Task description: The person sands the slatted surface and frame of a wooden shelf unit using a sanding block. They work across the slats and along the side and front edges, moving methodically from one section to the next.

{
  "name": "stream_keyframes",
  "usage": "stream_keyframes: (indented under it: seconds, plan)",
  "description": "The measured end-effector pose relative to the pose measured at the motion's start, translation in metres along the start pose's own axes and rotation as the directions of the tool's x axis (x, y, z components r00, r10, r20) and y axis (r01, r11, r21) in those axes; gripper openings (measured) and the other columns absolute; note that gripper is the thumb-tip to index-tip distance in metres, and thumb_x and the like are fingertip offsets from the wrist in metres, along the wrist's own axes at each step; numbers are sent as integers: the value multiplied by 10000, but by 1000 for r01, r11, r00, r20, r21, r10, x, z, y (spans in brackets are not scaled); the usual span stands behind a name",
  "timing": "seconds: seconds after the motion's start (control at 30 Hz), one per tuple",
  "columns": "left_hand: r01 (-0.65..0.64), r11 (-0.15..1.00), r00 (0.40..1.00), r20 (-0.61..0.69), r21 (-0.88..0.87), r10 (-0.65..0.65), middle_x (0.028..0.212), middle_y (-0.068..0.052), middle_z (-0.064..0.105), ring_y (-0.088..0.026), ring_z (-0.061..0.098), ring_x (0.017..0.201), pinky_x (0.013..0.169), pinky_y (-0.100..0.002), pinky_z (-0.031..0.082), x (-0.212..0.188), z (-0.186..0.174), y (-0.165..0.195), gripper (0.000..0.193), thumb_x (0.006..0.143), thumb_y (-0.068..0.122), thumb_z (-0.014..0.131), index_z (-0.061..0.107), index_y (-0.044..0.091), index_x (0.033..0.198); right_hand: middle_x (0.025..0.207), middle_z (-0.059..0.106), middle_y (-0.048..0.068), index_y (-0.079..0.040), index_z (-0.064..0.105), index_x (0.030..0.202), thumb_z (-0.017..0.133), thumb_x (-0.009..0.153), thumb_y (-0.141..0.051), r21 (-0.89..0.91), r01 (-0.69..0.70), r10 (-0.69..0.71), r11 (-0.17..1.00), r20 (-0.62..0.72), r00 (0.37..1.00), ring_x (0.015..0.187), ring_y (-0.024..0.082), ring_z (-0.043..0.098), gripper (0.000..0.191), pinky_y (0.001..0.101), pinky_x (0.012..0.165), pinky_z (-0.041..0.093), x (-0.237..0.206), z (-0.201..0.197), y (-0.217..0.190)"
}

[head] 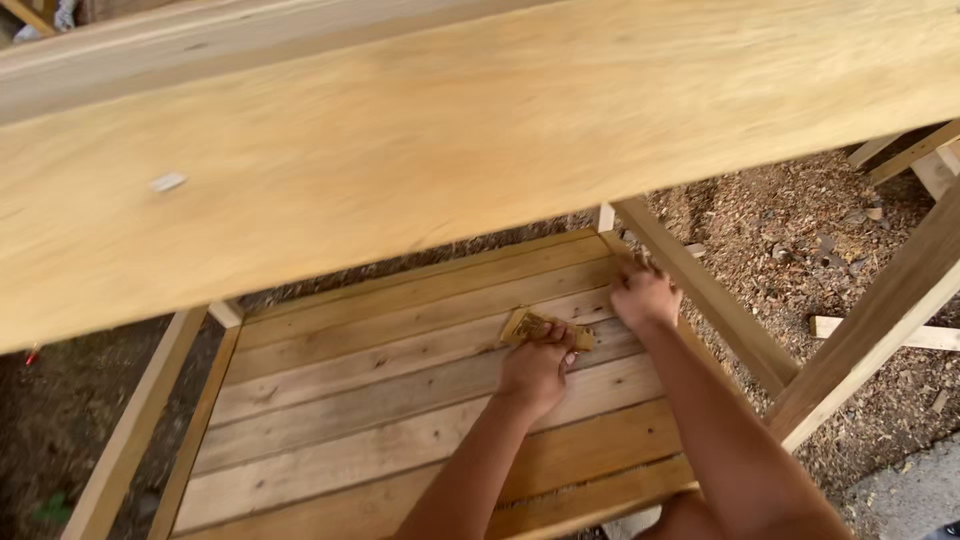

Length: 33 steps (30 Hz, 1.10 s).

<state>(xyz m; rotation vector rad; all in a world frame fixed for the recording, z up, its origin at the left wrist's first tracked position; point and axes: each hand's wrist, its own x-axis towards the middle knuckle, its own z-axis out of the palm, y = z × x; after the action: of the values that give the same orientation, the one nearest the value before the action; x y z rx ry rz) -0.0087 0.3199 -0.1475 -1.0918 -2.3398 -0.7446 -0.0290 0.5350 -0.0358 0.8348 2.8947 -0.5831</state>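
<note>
I look down under a wide wooden tabletop (420,140) at a lower shelf of wooden slats (400,410). My left hand (535,368) presses a folded piece of tan sandpaper (540,327) flat against a slat near the shelf's far right. My right hand (643,296) rests fingers-down on the slats at the far right corner, beside the frame rail (705,290), and holds nothing that I can see. Both forearms reach in from the bottom of the view.
A wooden leg (880,320) slants at the right and another rail (130,430) runs down the left. Wood shavings and sawdust (800,240) cover the ground at the right, with loose timber offcuts (925,335) lying there.
</note>
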Motion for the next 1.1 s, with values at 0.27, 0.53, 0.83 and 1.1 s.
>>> stream_keyframes:
  seconds: [0.27,0.53,0.83,1.1]
  plan:
    - [836,408,310,296,368,-903,912,-71,642,-224,591,815,723,-420,490,-104,-215,-180,129,903,118,644,712,68,1001,1412,646,113,-195,654,1358,529,903,16,512,335,-392,791,3,920,1284,264,619,517,347,1058,487,-72,19,-77]
    - [595,798,529,704,91,-475,1052,-114,740,-312,692,982,854,-534,551,-40,-142,37,180,926,237,599,756,166,980,1449,627,98,-70,620,1386,428,787,146,729,240,-339,640,-12,941,1387,211,549,666,301,1136,397,-133,16,-93]
    - [540,577,390,425,613,-817,1449,-171,527,-292,604,1187,1056,-485,440,-122,-322,-103,558,1038,278,332,419,49,1539,1433,668,78,-93,639,1384,398,841,133,698,161,-314,697,96,945,1364,223,602,635,311,1134,434,-148,29,-95]
    - [743,665,498,722,-70,-480,1040,-140,722,-290,696,925,883,-456,560,-32,-224,23,305,1067,271,504,721,58,1084,1660,319,97,-198,347,1585,534,750,65,684,-11,-458,730,500,735,1526,297,284,895,422,1227,237,-169,5,-130]
